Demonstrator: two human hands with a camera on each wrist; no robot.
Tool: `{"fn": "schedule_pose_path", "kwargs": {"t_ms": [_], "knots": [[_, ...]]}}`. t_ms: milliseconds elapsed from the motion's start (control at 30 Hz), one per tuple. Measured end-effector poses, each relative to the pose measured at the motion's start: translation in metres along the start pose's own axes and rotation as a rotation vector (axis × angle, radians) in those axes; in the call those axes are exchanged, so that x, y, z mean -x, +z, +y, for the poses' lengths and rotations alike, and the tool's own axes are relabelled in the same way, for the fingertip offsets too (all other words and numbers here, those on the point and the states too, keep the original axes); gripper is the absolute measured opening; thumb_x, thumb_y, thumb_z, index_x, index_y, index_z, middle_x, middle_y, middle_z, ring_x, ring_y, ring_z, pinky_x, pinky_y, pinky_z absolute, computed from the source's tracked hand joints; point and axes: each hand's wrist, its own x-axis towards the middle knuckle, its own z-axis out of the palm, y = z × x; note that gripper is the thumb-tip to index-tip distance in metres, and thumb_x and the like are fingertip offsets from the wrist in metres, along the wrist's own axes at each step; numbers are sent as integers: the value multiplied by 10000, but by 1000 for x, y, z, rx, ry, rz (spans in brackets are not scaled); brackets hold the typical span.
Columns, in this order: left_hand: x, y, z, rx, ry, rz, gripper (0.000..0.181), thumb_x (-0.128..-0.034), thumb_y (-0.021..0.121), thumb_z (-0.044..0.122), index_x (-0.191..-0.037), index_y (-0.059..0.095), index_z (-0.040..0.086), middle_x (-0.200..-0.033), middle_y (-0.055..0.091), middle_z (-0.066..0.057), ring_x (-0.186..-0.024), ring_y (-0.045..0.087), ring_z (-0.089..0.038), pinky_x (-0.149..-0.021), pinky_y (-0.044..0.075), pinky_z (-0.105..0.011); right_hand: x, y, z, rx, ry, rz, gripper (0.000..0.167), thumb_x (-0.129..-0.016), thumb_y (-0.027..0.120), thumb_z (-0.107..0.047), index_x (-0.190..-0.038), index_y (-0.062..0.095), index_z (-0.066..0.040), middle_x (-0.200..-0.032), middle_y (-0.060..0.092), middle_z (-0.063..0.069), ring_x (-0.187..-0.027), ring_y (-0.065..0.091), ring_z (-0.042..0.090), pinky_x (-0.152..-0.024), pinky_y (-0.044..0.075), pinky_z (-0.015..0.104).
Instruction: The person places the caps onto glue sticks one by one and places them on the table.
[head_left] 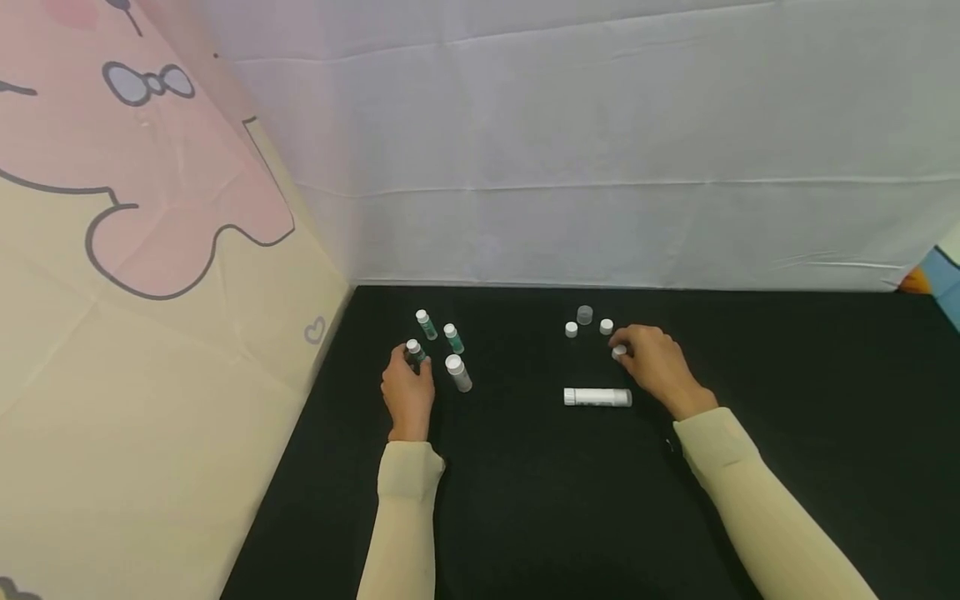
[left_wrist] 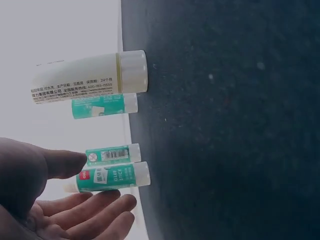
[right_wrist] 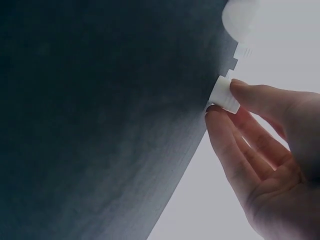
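Observation:
In the head view, my left hand (head_left: 408, 392) has its thumb and fingers around an upright green glue stick (head_left: 416, 351), also seen in the left wrist view (left_wrist: 107, 177); the thumb side's contact is hard to see. Two other green sticks (head_left: 426, 324) (head_left: 453, 337) and a larger white stick (head_left: 459, 373) stand close by. My right hand (head_left: 658, 365) pinches a small white cap (right_wrist: 225, 94) between thumb and fingers, at the tabletop. Two more small white caps (head_left: 572, 330) (head_left: 606, 327) and a larger translucent cap (head_left: 585, 314) lie just beyond it.
A white tube (head_left: 597, 397) lies on its side on the black tabletop (head_left: 525, 500), nearer me than the caps. Behind the table hangs a pale cloth (head_left: 562, 167). A patterned cloth (head_left: 247, 350) borders the left edge.

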Motion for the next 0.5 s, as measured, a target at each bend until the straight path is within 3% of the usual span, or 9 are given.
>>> {"fn": "schedule_pose_path", "kwargs": {"t_ms": [500], "knots": [[-4, 2, -6, 19, 7, 29, 287, -967, 736, 10, -1243, 672, -42, -1182, 731, -247, -1066, 697, -433, -950, 507, -596, 2, -1, -5, -7, 8, 3, 192, -916, 750, 83, -1107, 751, 69, -1099, 740, 259, -961, 726, 418, -812, 577, 583]]}}
